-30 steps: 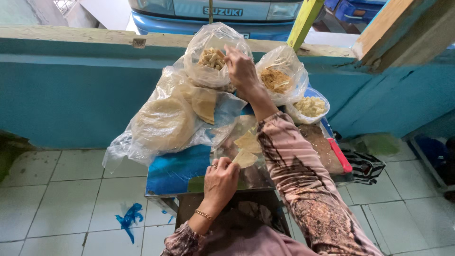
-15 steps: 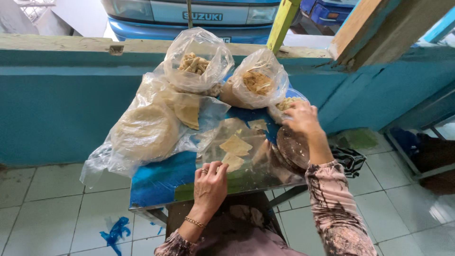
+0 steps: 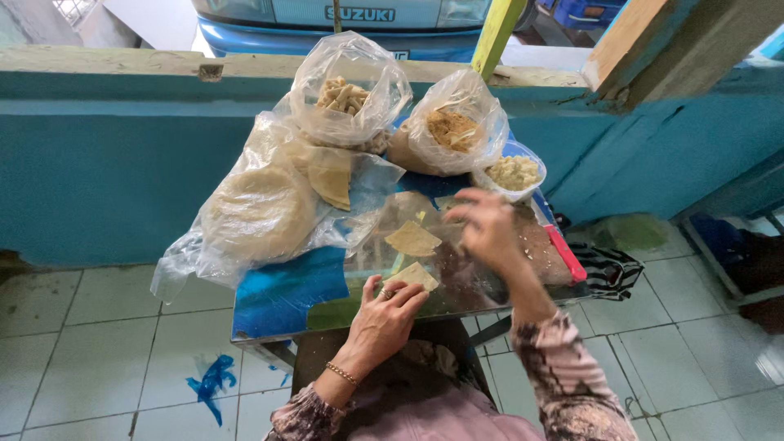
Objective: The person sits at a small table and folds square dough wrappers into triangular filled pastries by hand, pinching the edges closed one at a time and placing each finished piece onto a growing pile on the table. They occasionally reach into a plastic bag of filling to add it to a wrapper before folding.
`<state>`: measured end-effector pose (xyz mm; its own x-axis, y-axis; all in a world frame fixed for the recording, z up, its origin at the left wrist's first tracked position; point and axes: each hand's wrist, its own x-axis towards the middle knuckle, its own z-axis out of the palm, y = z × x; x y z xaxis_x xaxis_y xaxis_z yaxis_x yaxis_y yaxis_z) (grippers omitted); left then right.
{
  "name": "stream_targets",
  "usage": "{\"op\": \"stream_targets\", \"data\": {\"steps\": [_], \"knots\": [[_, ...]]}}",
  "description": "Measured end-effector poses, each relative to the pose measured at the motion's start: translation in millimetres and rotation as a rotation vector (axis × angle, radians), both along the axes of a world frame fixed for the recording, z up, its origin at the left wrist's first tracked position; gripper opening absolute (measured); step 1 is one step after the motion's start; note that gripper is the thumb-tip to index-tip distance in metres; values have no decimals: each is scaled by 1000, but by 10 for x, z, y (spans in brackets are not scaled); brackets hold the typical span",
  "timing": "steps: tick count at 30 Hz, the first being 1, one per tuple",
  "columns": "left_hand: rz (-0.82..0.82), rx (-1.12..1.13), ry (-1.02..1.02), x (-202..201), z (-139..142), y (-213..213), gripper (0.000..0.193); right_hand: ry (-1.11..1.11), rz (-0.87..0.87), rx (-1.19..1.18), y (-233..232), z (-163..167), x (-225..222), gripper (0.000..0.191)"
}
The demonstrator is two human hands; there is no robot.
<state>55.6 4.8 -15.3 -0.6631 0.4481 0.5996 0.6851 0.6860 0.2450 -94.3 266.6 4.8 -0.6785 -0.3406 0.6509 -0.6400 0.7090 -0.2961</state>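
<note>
Pale dough sheet [image 3: 415, 275] lies at frame centre under the left hand's [image 3: 382, 316] flat, spread fingertips; the right hand [image 3: 487, 229], blurred, hovers loosely curled, seemingly empty, above the table [image 3: 282, 298].

teal low wall [image 3: 106, 155], pale tiled floor [image 3: 90, 343], blue car [image 3: 343, 24] behind, daylight.

Pale tan wrappers [image 3: 412, 238] sit on the small table [image 3: 282, 298], which is bright blue with green patches near its front edge. Clear bags [image 3: 351, 90] along the back edge show beige and golden-brown stuff. There's a red strip [image 3: 566, 253] on the right edge, teal wall [image 3: 106, 163], and brown-and-cream mottled sleeves [image 3: 563, 384].
</note>
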Motion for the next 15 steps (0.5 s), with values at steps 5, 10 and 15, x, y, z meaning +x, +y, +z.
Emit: {"op": "stream_targets", "data": {"steps": [5, 10, 15], "knots": [[34, 41, -64, 70, -39, 79, 39, 91, 31, 362, -564, -107, 925, 44], [89, 51, -43, 113, -64, 152, 39, 198, 25, 505, -488, -39, 977, 46], [82, 74, -58, 109, -58, 137, 36, 125, -29, 453, -394, 50, 819, 33]]}}
